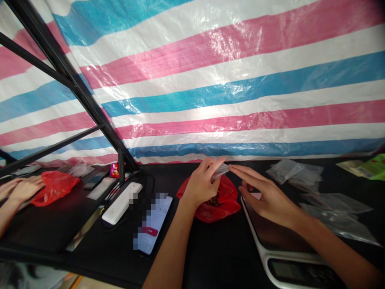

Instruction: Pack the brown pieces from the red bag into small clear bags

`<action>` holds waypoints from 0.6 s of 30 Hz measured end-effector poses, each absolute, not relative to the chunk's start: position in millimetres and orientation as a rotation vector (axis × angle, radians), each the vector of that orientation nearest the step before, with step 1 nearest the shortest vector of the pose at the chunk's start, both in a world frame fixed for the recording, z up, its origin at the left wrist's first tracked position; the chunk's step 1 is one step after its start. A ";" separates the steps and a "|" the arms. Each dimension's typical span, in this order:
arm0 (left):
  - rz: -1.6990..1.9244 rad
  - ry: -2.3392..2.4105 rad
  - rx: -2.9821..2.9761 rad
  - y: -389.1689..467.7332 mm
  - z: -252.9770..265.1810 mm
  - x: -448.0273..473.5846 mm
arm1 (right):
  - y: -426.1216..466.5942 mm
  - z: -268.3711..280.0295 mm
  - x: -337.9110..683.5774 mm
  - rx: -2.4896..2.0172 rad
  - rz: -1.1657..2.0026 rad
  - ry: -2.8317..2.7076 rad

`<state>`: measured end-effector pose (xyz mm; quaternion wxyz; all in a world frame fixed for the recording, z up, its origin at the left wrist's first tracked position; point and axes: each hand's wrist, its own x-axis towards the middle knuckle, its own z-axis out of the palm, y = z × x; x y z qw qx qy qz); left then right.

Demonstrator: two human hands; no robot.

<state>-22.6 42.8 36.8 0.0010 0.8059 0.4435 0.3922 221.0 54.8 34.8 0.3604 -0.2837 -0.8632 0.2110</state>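
A small clear plastic bag (221,170) is pinched in the fingers of my left hand (202,182), above an open red plastic bag (210,214). Inside the red bag lie small dark brown pieces (214,199), partly hidden by my left hand and too small to name. My right hand (267,196) reaches in from the right with its fingers stretched out, the tips right at the clear bag's edge. The thumb stands apart from them. Below that hand is a digital scale (282,237) with a dark plate and a display at the front.
Several clear bags (337,220) lie right of the scale; a green packet (374,166) is farther right. On the left are a lit phone (155,228), a white power strip (122,202) and a black metal frame (87,108). Beyond it, another person's hands (25,188) touch a red bag (57,186).
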 end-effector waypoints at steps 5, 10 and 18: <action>1.282 1.394 2.547 42.6 37.2 -21.1 | 55.3 34.4 221.4 -0.743 0.561 -2.224; 1.247 1.440 2.567 41.7 38.1 -19.1 | 55.0 38.4 222.1 -0.735 0.585 -2.200; 1.287 1.409 2.610 44.3 35.9 -22.0 | 63.3 37.1 228.2 -0.780 0.586 -2.167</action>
